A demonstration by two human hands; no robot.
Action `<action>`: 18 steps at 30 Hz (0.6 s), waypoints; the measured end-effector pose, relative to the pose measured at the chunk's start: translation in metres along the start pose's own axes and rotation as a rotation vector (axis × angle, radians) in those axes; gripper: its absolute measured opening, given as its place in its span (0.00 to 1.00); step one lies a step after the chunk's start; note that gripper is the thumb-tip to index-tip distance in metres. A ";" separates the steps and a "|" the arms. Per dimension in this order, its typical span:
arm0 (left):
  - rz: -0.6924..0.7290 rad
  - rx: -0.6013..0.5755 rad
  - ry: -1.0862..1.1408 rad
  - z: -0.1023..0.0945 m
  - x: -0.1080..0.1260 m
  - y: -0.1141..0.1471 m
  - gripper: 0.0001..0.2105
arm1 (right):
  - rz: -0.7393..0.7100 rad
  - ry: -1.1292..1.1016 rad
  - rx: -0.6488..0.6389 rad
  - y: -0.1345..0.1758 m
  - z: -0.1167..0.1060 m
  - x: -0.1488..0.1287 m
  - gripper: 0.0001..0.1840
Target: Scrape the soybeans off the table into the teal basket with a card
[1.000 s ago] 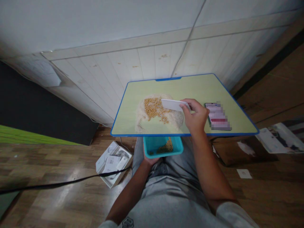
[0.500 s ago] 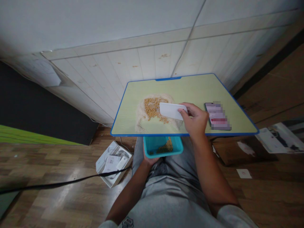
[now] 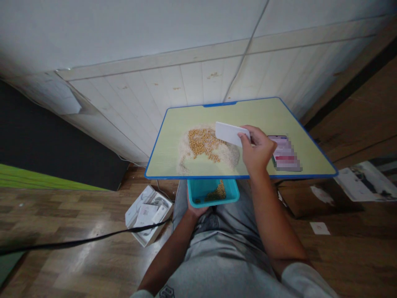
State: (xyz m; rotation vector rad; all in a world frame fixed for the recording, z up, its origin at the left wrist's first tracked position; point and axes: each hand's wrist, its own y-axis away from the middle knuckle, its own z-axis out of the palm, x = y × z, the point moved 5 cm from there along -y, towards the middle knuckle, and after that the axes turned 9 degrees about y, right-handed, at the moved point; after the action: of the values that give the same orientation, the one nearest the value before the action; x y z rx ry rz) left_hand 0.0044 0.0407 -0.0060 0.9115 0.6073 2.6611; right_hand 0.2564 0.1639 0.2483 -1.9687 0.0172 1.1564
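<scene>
Pinched between thumb and fingers, a flat white plastic card [image 3: 231, 133] is held by my right hand [image 3: 258, 151] above the right part of the heap. Round tan beans [image 3: 200, 142], which look like soybeans, lie amid pale rice-like grains [image 3: 228, 154] on the small table [image 3: 257, 114]. Below the table's near edge, my left hand [image 3: 196, 208] grips a turquoise plastic tray [image 3: 214, 203] from the left and underneath; most of its fingers are hidden. Inside the tray are tan beans [image 3: 221, 189] and smaller dark green ones [image 3: 211, 195].
A phone [image 3: 285, 153] lies on the table's right side. White panelling [image 3: 149, 95] stands behind the table. On the floor at left is an open white box [image 3: 149, 215] with papers and a device; a black strap [image 3: 93, 238] crosses towards it. A cardboard box [image 3: 310, 198] sits at right.
My right hand has lifted the white card up and slightly right, away from the beans, uncovering more grains beneath. My left hand and the tray stay put.
</scene>
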 end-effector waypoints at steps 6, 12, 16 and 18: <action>-0.034 -0.012 0.007 0.001 0.001 0.001 0.51 | 0.004 -0.024 -0.087 -0.003 0.011 0.003 0.10; -0.029 -0.003 0.010 0.002 0.002 0.003 0.49 | 0.018 -0.086 -0.106 -0.003 0.011 0.000 0.09; -0.039 -0.004 0.048 0.005 -0.001 0.002 0.47 | 0.011 -0.057 -0.136 -0.003 0.014 0.000 0.09; -0.032 0.002 0.076 0.006 -0.002 0.001 0.44 | 0.015 -0.081 -0.144 -0.001 0.015 0.000 0.10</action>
State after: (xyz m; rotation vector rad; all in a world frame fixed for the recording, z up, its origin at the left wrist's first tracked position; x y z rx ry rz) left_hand 0.0096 0.0410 -0.0023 0.7973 0.6369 2.6772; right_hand 0.2462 0.1746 0.2457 -2.0478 -0.0961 1.2764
